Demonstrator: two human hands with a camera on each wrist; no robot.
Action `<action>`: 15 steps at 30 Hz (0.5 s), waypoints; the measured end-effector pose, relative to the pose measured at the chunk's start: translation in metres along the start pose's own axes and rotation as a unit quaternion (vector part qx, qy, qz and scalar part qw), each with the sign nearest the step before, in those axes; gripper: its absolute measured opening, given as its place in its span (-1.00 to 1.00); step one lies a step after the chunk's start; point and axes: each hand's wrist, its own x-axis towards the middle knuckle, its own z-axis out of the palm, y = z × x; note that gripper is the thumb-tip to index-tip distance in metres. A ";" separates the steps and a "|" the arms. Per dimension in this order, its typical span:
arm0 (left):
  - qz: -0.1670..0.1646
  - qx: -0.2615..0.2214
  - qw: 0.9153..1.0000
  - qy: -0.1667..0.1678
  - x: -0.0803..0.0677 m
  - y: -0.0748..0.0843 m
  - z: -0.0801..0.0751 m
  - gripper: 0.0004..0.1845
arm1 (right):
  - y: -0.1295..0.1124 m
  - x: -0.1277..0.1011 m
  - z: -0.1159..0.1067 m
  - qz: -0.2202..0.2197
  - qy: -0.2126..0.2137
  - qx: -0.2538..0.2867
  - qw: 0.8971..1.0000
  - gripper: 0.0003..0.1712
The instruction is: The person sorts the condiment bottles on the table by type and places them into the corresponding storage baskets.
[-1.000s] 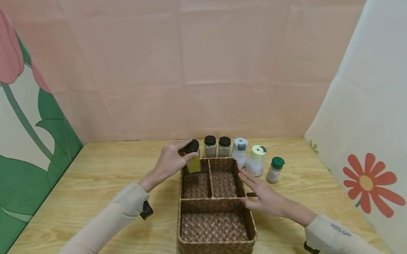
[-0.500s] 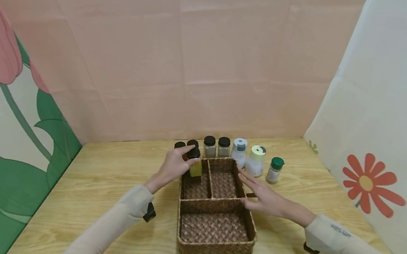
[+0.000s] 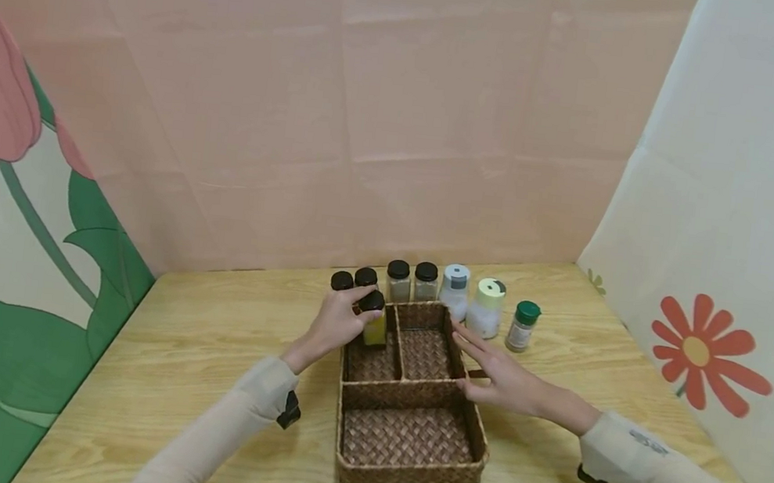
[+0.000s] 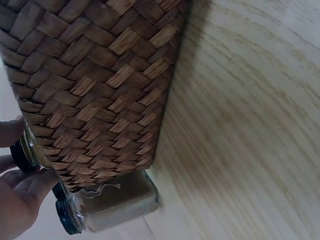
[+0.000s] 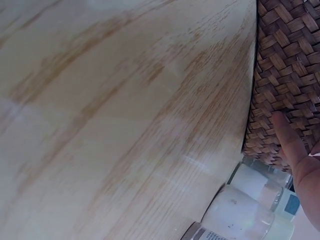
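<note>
I see left hand point(image 3: 334, 322) gripping yellow jar point(image 3: 375, 320) in basket point(image 3: 405, 476) far-left cell | right hand point(image 3: 501, 371) flat, relaxed on basket's right rim | light wood worktop point(image 3: 206, 348), pink backdrop point(image 3: 374, 98), floral side panels point(image 3: 13, 155)

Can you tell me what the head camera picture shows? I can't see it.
A person's left hand holds a yellow jar in a woven basket's back-left compartment, while the right hand rests flat against its right side.

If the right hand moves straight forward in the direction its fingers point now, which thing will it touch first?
Probably the white bottle with the grey cap. The right hand lies flat along the woven basket wall, fingers pointing toward the back row. Depth is unclear, so it could be the cream-capped bottle instead.
</note>
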 end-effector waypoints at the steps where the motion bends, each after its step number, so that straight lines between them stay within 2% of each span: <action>1: 0.002 -0.002 1.000 -0.002 0.000 -0.001 0.001 -0.44 | 0.000 0.000 0.000 0.000 0.001 0.002 1.000 -0.12; 9: 0.017 -0.008 1.000 -0.010 -0.003 -0.006 0.005 -0.43 | 0.000 0.001 0.000 0.009 -0.008 0.005 1.000 -0.12; 15: 0.023 0.008 1.000 -0.010 -0.004 -0.012 0.008 -0.43 | -0.001 0.001 0.000 0.013 -0.007 0.010 1.000 -0.11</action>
